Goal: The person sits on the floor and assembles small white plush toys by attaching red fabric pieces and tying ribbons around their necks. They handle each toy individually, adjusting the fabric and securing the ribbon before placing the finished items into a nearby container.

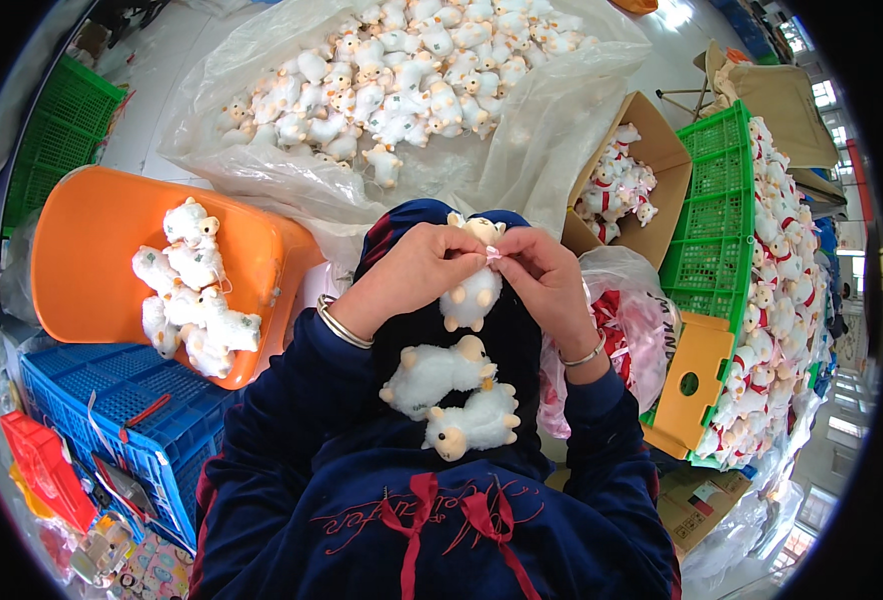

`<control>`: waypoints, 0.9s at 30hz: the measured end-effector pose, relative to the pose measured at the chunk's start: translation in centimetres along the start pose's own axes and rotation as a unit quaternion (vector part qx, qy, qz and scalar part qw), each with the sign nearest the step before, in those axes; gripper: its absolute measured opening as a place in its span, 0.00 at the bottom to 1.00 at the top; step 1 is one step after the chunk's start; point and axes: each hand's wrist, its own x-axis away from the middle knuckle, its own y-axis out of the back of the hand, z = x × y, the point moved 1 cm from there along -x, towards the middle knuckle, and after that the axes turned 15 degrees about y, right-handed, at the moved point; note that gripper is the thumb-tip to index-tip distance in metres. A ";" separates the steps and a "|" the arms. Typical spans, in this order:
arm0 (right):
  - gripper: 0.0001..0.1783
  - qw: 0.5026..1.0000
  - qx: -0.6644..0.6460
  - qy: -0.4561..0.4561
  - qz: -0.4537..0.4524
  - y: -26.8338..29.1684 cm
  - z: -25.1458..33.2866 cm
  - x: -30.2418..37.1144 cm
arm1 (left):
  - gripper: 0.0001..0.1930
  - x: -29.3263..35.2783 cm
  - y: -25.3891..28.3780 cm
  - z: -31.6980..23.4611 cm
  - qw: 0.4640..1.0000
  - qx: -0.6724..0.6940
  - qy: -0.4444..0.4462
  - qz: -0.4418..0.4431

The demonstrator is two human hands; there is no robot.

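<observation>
**White plush toy (472,300) at both grips**

The plastic sheet (532,180) has its near edge by the knees (412,213); the orange surface (92,270) ends beside the left sleeve (307,370). Between the toy and two loose toys (427,380) is narrow room of lap (524,350). Left grip (412,270) and right grip (547,280) pinch the small pink ribbon (493,254) at the toy's neck, above its belly.

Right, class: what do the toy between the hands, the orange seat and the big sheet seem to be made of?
Toy: probably plush fabric, matte, given its fluffy white surface.
Orange seat: likely moulded plastic, shiny, judging by its smooth curves and highlights.
Sheet: probably plastic film, slightly glossy, being cloudy, see-through and wrinkled.
</observation>
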 end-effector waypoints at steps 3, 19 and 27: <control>0.06 0.992 0.080 0.075 0.055 0.5 0.1 -0.5 | 0.10 0.0 0.2 -0.2 1.000 -0.013 0.011 0.013; 0.09 0.975 0.158 0.107 0.110 0.6 1.1 -1.4 | 0.09 -0.2 0.5 0.1 0.999 -0.036 0.011 0.021; 0.07 0.964 0.170 0.145 0.141 0.8 1.1 -1.8 | 0.09 -0.4 0.7 0.0 0.999 -0.048 0.005 0.024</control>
